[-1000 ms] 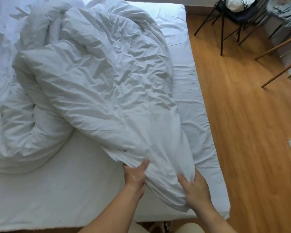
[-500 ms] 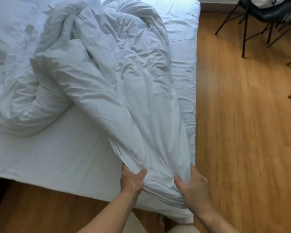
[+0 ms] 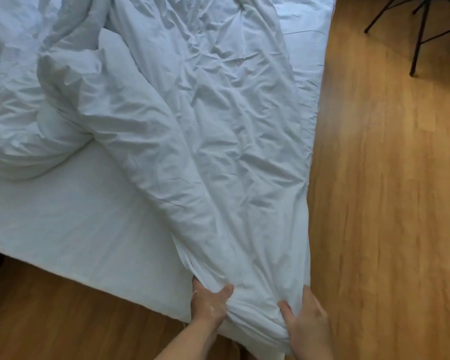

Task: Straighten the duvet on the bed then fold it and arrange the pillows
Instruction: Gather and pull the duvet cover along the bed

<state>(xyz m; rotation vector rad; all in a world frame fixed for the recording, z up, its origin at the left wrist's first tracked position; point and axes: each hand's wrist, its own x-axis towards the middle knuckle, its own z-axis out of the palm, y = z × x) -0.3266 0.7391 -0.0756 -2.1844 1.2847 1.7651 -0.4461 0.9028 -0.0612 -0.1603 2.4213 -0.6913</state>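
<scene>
Left hand (image 3: 210,301) and right hand (image 3: 305,319) gripping bunched white duvet (image 3: 218,131), bed (image 3: 63,219) corner, wooden floor (image 3: 387,203)

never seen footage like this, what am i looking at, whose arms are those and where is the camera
There is no machine here. A person wears a camera on the head, and it looks forward and down, so the two bare arms at the bottom edge are that person's own.

The picture shows the foot corner of a bed with a white sheet, standing on a wooden floor. A crumpled white duvet lies along the bed, bunched in a heap on the left.

The left hand and the right hand both grip the near end of the duvet, side by side, at the bed's corner. Thin dark legs of some furniture stand at the top right.
</scene>
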